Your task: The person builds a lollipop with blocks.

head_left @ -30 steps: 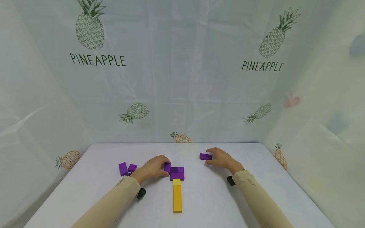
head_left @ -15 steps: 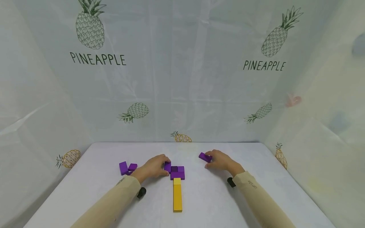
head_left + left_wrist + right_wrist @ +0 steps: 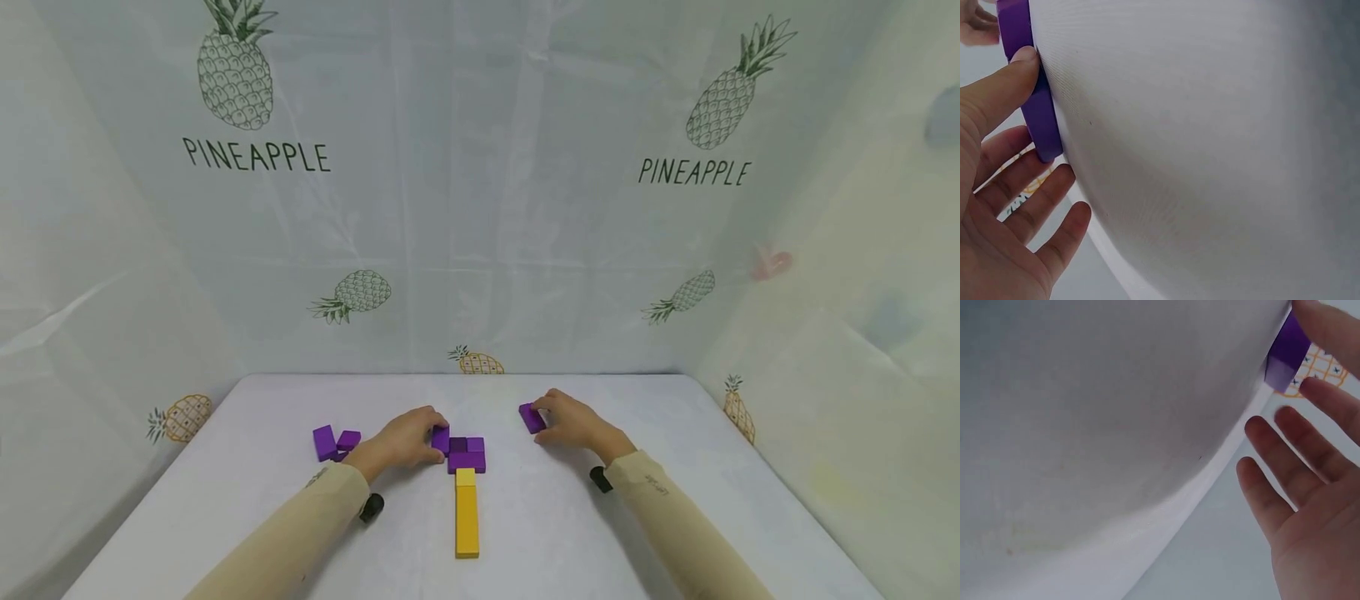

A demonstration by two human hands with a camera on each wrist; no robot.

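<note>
In the head view my left hand [image 3: 401,439] holds a purple block [image 3: 441,440] between thumb and index finger, at the left side of a purple block group. That group has a long block [image 3: 467,462] in front and two small ones [image 3: 476,445] behind it. Farther right, my right hand [image 3: 573,423] pinches another purple block [image 3: 531,417], slanted on the table. In the left wrist view the thumb presses the purple side [image 3: 1044,119] while the other fingers spread. The right wrist view has the right block [image 3: 1288,353] by the thumb, remaining fingers extended.
A yellow column, a small block [image 3: 466,477] above a long one [image 3: 467,525], runs toward me below the purple group. Several loose purple blocks [image 3: 325,442] lie left of my left wrist. A pineapple-print curtain [image 3: 480,208] encloses the white table [image 3: 555,533] at back and sides.
The right hand has taken hold of its purple block, turned it from lying crosswise to a steep slant, and shifted it slightly left. My left hand and its block stay in place.
</note>
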